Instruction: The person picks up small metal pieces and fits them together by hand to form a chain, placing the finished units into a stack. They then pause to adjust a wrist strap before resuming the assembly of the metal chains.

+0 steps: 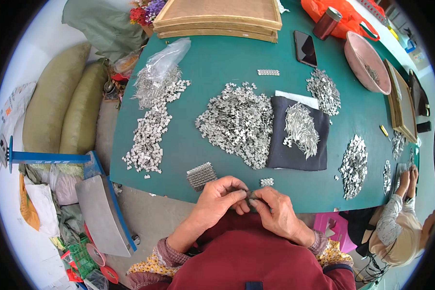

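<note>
Spanning the scene: flat green tabletop [183, 145], bare strip left of centre.
Middle pile [237, 125]: small loose silver metal links, set back from the near edge.
Folded cloth [295, 163]: navy fabric square, touching the pile's right side.
Hands: left hand [220, 195], right hand [278, 211] at the near edge; each grip pressed thumb to forefinger, any piece between hidden.
Linked block [201, 176]: grey metal grid, near left hand.

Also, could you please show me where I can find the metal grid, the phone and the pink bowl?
Metal grid [201, 176]: head view, middle of its top.
Phone [305, 49]: head view, middle of its screen.
Pink bowl [358, 54]: head view, bare inner wall.
</note>
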A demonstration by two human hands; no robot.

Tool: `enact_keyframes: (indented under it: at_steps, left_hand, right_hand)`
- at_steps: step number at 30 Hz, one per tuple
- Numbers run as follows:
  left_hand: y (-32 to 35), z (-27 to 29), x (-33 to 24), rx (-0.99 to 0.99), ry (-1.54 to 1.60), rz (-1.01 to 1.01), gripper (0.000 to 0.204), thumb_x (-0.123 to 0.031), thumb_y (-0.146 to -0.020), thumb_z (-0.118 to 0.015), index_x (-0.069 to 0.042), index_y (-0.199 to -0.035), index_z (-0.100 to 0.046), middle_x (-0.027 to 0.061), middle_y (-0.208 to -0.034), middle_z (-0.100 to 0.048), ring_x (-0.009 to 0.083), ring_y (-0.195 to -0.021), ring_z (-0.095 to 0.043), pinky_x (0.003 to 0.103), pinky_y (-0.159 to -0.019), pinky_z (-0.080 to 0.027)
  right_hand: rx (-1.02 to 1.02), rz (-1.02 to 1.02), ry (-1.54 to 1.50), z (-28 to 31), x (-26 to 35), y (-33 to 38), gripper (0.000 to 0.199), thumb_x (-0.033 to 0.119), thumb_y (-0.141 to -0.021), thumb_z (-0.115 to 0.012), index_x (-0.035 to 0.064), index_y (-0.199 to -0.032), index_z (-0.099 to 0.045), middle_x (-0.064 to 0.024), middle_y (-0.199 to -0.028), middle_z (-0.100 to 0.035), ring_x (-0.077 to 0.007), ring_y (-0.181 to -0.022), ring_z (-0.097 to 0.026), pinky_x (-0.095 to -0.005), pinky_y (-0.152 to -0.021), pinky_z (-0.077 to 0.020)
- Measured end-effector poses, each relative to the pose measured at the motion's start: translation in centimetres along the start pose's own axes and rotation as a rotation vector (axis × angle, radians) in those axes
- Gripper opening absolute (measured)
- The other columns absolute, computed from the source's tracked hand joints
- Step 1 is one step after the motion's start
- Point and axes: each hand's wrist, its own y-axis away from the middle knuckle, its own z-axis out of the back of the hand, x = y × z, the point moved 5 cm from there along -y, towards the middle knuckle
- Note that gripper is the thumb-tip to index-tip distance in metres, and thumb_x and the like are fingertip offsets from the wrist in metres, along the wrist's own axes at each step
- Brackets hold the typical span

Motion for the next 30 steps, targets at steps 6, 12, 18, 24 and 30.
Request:
enact_keyframes:
  at_steps: [6, 12, 18, 24, 30]
  left_hand:
    - [1.0, 2.3, -1.1, -0.075, 0.024, -0.064, 0.012, 0.001, -0.092, -0.064, 0.007, -0.102, -0.067, 0.0157, -0.088, -0.070, 0.0207, -0.069, -0.070, 0.029, -0.059, -0.057]
    - [1.5, 3.5, -1.6, -0.069, 0.025, -0.075, 0.013, 0.003, -0.090, -0.066, 0.010, -0.100, -0.068, 0.0177, -0.088, -0.070, 0.0217, -0.068, -0.070, 0.029, -0.058, -0.057]
    - [1.5, 4.0, -1.9, -0.070, 0.057, -0.082, 0.015, 0.002, -0.090, -0.067, 0.009, -0.102, -0.069, 0.0170, -0.087, -0.071, 0.0209, -0.068, -0.070, 0.029, -0.058, -0.057]
    - [1.3, 4.2, -1.7, -0.087, 0.057, -0.083, 0.016, 0.000, -0.091, -0.067, 0.009, -0.104, -0.069, 0.0156, -0.088, -0.071, 0.0194, -0.067, -0.069, 0.027, -0.058, -0.056]
    - [1.1, 4.1, -1.8, -0.084, 0.043, -0.097, 0.018, -0.002, -0.092, -0.067, 0.009, -0.105, -0.069, 0.0149, -0.088, -0.071, 0.0188, -0.068, -0.069, 0.027, -0.059, -0.055]
  right_hand:
    - [-0.202, 0.178, 0.416, 0.8, 0.4, -3.5, 0.011, -0.002, -0.084, -0.066, 0.0017, -0.093, -0.061, -0.0144, -0.083, -0.059, -0.0351, -0.074, -0.061, -0.0435, -0.066, -0.0492]
    - [-0.281, 0.181, 0.697, -0.2, -0.1, -6.1, 0.009, 0.003, -0.082, -0.068, 0.0039, -0.089, -0.063, -0.0097, -0.084, -0.055, -0.0301, -0.080, -0.055, -0.0421, -0.072, -0.0452]
    - [-0.128, 0.316, 0.826, -2.0, 0.0, -6.9, 0.009, 0.007, -0.079, -0.066, 0.0053, -0.087, -0.062, -0.0083, -0.084, -0.050, -0.0275, -0.082, -0.051, -0.0397, -0.072, -0.0403]
    - [-0.124, 0.297, 0.899, -2.2, 0.1, -6.9, 0.018, 0.002, -0.073, -0.063, 0.0047, -0.091, -0.061, -0.0099, -0.086, -0.051, -0.0284, -0.082, -0.050, -0.0405, -0.073, -0.0393]
    - [-0.128, 0.207, 0.923, -2.0, -0.2, -7.3, 0.017, 0.001, -0.076, -0.060, 0.0053, -0.093, -0.060, -0.0109, -0.089, -0.052, -0.0296, -0.086, -0.051, -0.0405, -0.076, -0.0388]
